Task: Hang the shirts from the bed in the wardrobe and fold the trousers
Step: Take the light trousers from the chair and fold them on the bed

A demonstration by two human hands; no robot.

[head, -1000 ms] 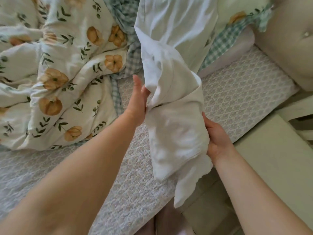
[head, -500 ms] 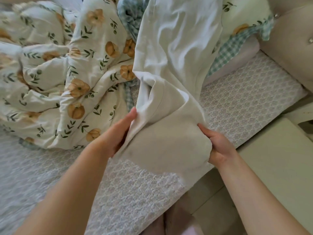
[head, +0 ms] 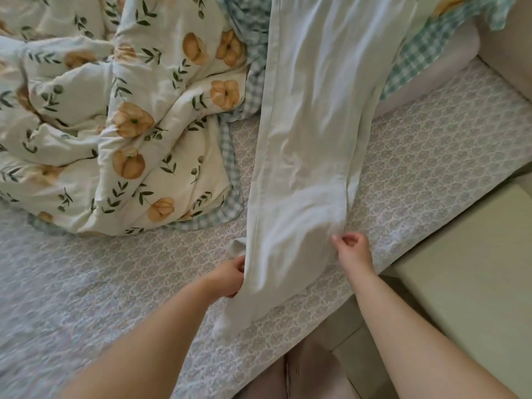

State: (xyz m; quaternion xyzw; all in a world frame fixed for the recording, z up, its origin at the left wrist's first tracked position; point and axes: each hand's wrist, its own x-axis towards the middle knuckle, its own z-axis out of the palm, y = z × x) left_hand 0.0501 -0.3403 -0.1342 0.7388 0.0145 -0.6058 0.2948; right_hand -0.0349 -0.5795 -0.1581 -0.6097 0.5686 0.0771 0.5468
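Observation:
Pale white trousers (head: 311,139) lie stretched lengthwise on the bed (head: 100,283), running from the top of the view down to the bed's near edge. My left hand (head: 229,276) grips the left edge of the trousers near their lower end. My right hand (head: 352,250) pinches the right edge at about the same height. The lower end of the fabric reaches the bed's edge between my arms. No shirts are in view.
A crumpled floral duvet (head: 115,125) with a green checked lining fills the left and back of the bed. A beige padded headboard (head: 506,53) stands at the top right. A pale green cabinet top (head: 466,269) sits right of the bed.
The bunched-up trousers I held in the air have been spread out flat along the bed. Both hands moved down and apart to the fabric's side edges.

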